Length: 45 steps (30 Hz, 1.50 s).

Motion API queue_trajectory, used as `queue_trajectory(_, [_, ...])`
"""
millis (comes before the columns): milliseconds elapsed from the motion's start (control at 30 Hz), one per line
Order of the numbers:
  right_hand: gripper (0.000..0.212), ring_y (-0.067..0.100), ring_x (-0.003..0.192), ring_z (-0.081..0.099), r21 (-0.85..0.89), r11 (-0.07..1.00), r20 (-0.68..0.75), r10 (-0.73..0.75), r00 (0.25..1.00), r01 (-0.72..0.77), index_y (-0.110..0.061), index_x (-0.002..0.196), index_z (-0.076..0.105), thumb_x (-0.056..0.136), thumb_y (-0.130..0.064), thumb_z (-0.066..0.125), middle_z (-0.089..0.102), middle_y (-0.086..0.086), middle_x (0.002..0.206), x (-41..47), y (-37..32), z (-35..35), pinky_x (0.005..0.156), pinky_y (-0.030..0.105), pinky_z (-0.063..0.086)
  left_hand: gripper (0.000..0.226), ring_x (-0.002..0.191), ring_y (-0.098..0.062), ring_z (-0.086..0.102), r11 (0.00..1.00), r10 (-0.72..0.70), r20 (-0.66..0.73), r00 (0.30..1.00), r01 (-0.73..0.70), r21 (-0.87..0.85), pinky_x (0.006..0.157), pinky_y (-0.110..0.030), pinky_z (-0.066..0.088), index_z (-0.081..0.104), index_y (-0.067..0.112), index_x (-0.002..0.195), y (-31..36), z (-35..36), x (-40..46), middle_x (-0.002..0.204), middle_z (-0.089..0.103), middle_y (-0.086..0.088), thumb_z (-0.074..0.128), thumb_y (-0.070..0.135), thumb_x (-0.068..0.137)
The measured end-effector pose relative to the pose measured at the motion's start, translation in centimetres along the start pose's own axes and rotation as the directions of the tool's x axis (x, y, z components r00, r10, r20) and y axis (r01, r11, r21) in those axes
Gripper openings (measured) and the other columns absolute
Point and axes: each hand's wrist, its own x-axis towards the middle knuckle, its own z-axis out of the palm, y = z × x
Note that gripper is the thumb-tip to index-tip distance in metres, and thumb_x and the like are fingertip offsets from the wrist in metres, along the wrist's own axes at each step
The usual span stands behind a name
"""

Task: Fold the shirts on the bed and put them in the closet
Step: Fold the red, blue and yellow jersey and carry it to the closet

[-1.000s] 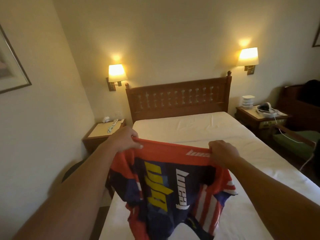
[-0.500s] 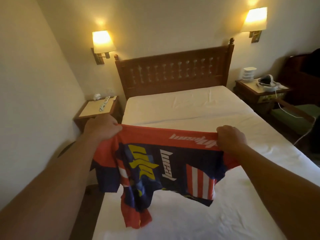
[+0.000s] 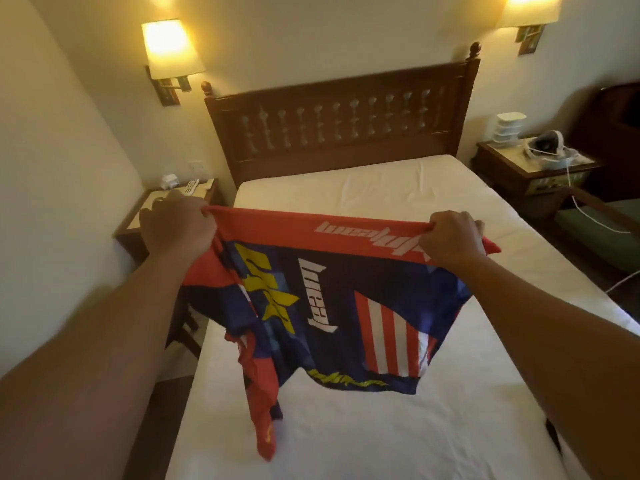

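Observation:
A red and navy sports shirt [image 3: 332, 306] with yellow and white lettering and red-white stripes hangs stretched out above the bed [image 3: 398, 427]. My left hand [image 3: 176, 226] grips the left end of its red hem. My right hand [image 3: 450, 237] grips the right end. The hem is pulled taut between them. A red sleeve dangles from the lower left and its tip reaches the white sheet. The closet is not in view.
A dark wooden headboard [image 3: 343, 123] closes the far end of the bed. A nightstand [image 3: 166, 209] stands at the left, another nightstand [image 3: 533, 168] with a white device and cable at the right. Two wall lamps [image 3: 169, 46] are lit. A green-cushioned chair [image 3: 602, 230] sits far right.
My hands have spread farther apart and stretched the hem wide. The shirt has come down toward the sheet, and my view has tilted downward over the bed.

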Motion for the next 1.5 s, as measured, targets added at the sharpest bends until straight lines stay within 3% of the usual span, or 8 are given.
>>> queue_trajectory(400, [0.024,0.023,0.085,0.050,0.098,0.994,-0.187,-0.033,0.982,0.052,-0.013,0.077,0.059,0.099,-0.010,0.049,0.062,0.005,0.080,-0.9,0.5,0.2,0.097,0.045,0.036,0.026,0.081,-0.026,0.050,0.976,0.184,-0.263,0.947,-0.207,-0.064,0.078,-0.040,0.038,0.076,0.011,0.101,-3.3,0.6,-3.5,0.095,0.062,-0.012,0.061,0.032,0.096])
queue_trajectory(600, [0.013,0.035,0.093,0.049,-0.008,1.000,0.029,-0.007,1.000,0.007,-0.008,0.082,0.066,0.086,-0.003,0.054,0.067,0.014,0.091,-11.1,5.6,6.8,0.077,0.037,0.026,0.027,0.075,-0.031,0.053,0.920,0.387,-0.012,0.922,-0.385,0.065,0.072,-0.040,0.039,0.074,0.011,0.086,-6.1,8.9,-17.8,0.083,0.056,-0.010,0.056,0.029,0.092])
queue_trajectory(733, [0.016,0.041,0.094,0.057,-0.167,0.985,0.177,-0.004,0.984,0.034,-0.006,0.089,0.070,0.083,-0.003,0.056,0.067,0.019,0.094,-18.4,10.8,14.0,0.082,0.041,0.041,0.034,0.074,-0.035,0.055,0.855,0.478,0.233,0.847,-0.509,0.099,0.069,-0.045,0.039,0.071,0.009,0.092,-6.9,17.0,-29.8,0.087,0.058,-0.016,0.044,0.027,0.084])
queue_trajectory(867, [0.021,0.043,0.078,0.062,-0.164,0.977,0.237,-0.095,0.967,0.137,-0.009,0.067,0.067,0.057,-0.008,0.048,0.066,0.014,0.073,-25.9,17.8,23.5,0.077,0.051,0.049,0.031,0.076,-0.037,0.055,0.836,0.473,0.368,0.801,-0.539,0.099,0.067,-0.047,0.038,0.072,0.008,0.099,-7.8,24.6,-40.3,0.097,0.059,-0.021,0.050,0.020,0.081])
queue_trajectory(1033, [0.020,0.045,0.085,0.063,-0.191,0.947,0.403,-0.165,0.900,0.259,-0.007,0.073,0.069,0.064,-0.001,0.053,0.068,0.016,0.083,-35.6,25.5,32.2,0.087,0.058,0.049,0.022,0.076,-0.036,0.054,0.861,0.406,0.530,0.744,-0.506,0.050,0.072,-0.048,0.038,0.072,0.014,0.086,-7.2,32.6,-51.4,0.081,0.052,-0.011,0.052,0.018,0.077])
queue_trajectory(1267, [0.028,0.042,0.099,0.054,-0.273,0.932,0.390,-0.120,0.913,0.240,-0.009,0.101,0.066,0.073,-0.010,0.064,0.060,0.016,0.113,-41.5,32.0,35.6,0.076,0.049,0.040,0.059,0.092,-0.038,0.054,0.892,0.347,0.593,0.726,-0.452,0.032,0.075,-0.049,0.040,0.058,0.014,0.134,-0.4,37.0,-57.9,0.106,0.058,-0.015,0.062,0.023,0.076])
queue_trajectory(1400, [0.037,0.042,0.090,0.053,-0.297,0.948,0.366,-0.001,0.930,0.118,-0.008,0.108,0.064,0.071,-0.004,0.067,0.057,0.016,0.109,-41.2,33.5,35.7,0.068,0.049,0.048,0.063,0.090,-0.039,0.056,0.864,0.450,0.621,0.642,-0.490,-0.120,0.072,-0.048,0.045,0.062,0.015,0.127,6.0,38.3,-58.1,0.106,0.059,-0.015,0.078,0.021,0.066])
queue_trajectory(1500, [0.041,0.041,0.083,0.052,-0.192,0.976,0.289,-0.041,0.956,0.100,0.000,0.102,0.067,0.062,0.008,0.062,0.058,0.018,0.101,-40.6,34.4,35.1,0.059,0.047,0.050,0.037,0.077,-0.038,0.059,0.846,0.499,0.625,0.600,-0.492,-0.203,0.062,-0.045,0.047,0.066,0.015,0.105,9.1,38.9,-58.4,0.093,0.058,-0.012,0.075,0.019,0.069])
